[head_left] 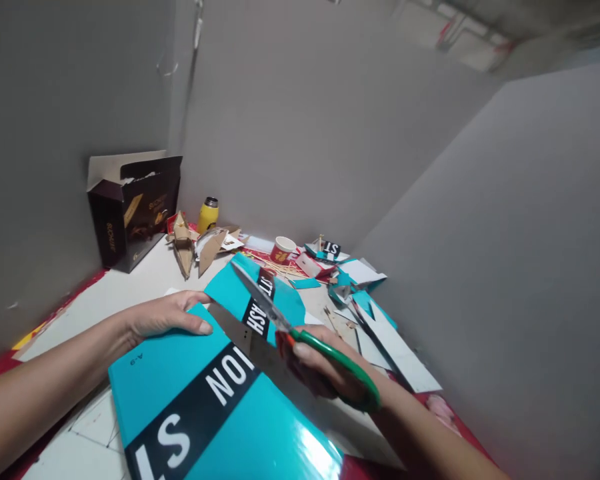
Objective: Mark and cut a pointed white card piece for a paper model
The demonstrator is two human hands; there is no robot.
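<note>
Green-handled scissors (343, 370) are in my right hand (317, 357), their metal blades pointing up and left. The blades look close together and lie over a turquoise cardboard flap (235, 290) with white letters on a black band. My left hand (167, 317) grips the upper edge of a larger turquoise cardboard piece (180, 363), thumb on top, other fingers partly hidden. This piece fills the lower middle of the view and carries the same black band. Between it and the flap shows a dark grey-brown gap.
A dark brown open box (137, 217) stands at the back left beside a yellow bottle (209, 215) and brown cardboard pieces (183, 247). Farther right are a red paper cup (283, 250), thin wooden sticks (293, 270) and white and turquoise scraps (397, 343). Grey walls enclose the table.
</note>
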